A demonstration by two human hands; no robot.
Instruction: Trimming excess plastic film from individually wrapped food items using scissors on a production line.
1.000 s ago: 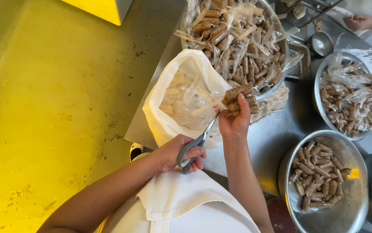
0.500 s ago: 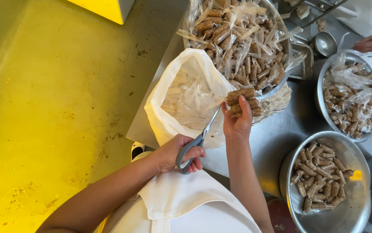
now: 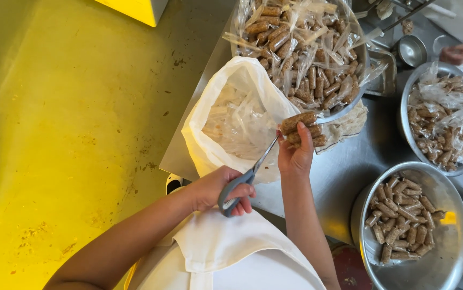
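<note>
A: What bears the things?

B: A steel table (image 3: pixel 349 166), its near edge overhanging a yellow floor (image 3: pixel 70 134).

A: What stands directly on it?

B: A large bowl (image 3: pixel 361 70) of wrapped brown rolls at the far side, seemingly on a cloth (image 3: pixel 349 124); a second bowl (image 3: pixel 406 102) of wrapped rolls to the right; a third bowl (image 3: pixel 446 268) of unwrapped rolls nearest the viewer. A white bag (image 3: pixel 210 150) of clear wrappers hangs at the table's edge. A small metal cup (image 3: pixel 411 51) stands further back.
</note>
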